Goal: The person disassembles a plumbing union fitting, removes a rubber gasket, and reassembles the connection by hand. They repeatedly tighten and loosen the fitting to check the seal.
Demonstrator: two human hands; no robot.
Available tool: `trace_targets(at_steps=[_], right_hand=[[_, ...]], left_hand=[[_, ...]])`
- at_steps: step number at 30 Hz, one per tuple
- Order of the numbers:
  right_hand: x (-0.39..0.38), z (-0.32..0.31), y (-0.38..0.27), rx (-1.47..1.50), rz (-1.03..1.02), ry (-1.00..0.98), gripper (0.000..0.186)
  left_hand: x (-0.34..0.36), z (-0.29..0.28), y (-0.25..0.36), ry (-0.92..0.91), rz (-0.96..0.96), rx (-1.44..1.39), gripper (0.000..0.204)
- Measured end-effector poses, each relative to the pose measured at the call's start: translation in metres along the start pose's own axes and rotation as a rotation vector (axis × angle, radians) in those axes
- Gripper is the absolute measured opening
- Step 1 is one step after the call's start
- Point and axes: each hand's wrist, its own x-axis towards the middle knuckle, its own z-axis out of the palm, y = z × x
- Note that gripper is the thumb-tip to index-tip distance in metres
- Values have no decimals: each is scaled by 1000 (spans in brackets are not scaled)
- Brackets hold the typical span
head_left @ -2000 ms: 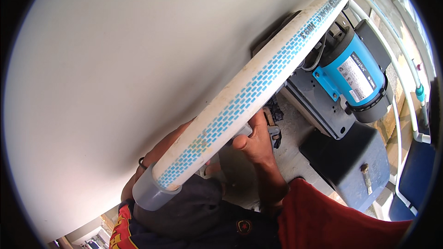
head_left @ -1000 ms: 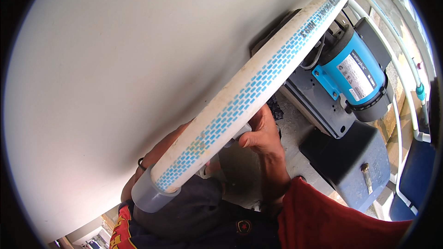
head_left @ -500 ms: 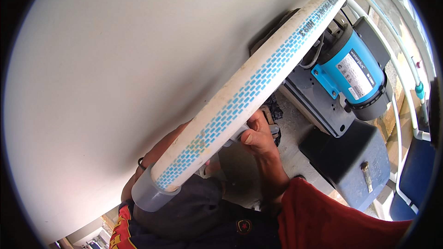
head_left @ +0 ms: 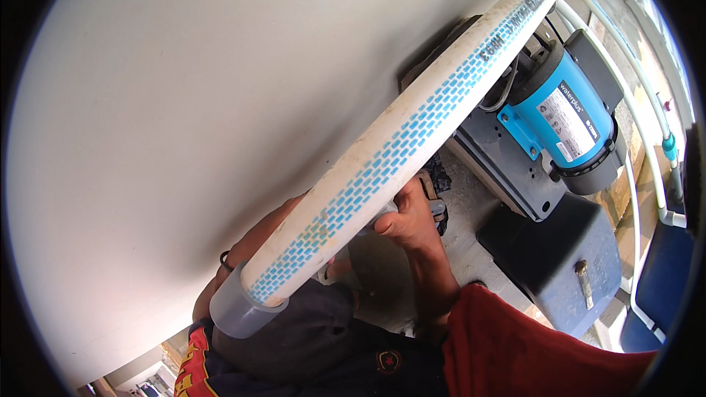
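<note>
Head view: big white tank (head_left: 220,125) fills the frame from 9 to 12 o'clock. White pipe with blue brick pattern (head_left: 412,125) runs diagonally from 7 to 1 o'clock, grey coupling (head_left: 239,312) on its near end. My right hand (head_left: 404,217) is curled under the pipe at centre, gripping a small grey fitting (head_left: 379,213). Left hand (head_left: 254,246) mostly hidden behind the pipe; can't tell its grip. Blue pump (head_left: 562,121) at 2 o'clock, on a dark grey base (head_left: 559,257).

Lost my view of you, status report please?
Right hand gripping under long white pipe with blue brick pattern. Left hand mostly hidden behind pipe. Large white tank wall crowds left; blue pump motor right.
</note>
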Motion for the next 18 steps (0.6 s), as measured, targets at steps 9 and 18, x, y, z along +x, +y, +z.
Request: trace_targets(at_steps=[9, 18], right_hand=[[2, -8, 6, 46, -26, -61, 84], [8, -9, 15, 251, 2, -151, 108]], left_hand=[[1, 0, 2, 72, -48, 67, 54], [11, 2, 8, 32, 53, 201, 52]])
